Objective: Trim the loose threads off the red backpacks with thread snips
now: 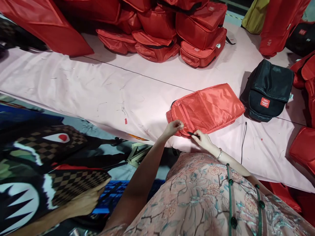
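In front of me a red bag (216, 105) lies flat on the pale pink cloth, its mesh pocket and zipper edge facing up. My left hand (174, 127) is pinched at the bag's near left corner; whatever sits between its fingertips is too small to make out. Closed around small dark thread snips (193, 134), my right hand (203, 140) rests by the same edge, with the blades pointing left toward the bag's trim. A black bag (269, 90) with a red label stands to the right of the red one.
Red bags (157, 42) are stacked along the far side of the cloth-covered table (73, 88). Loose thread bits and a dark cord (244, 141) lie on the cloth. At lower left, a co-worker's hand (83, 203) holds a checkered bag (78, 186). More red bags crowd the right edge.
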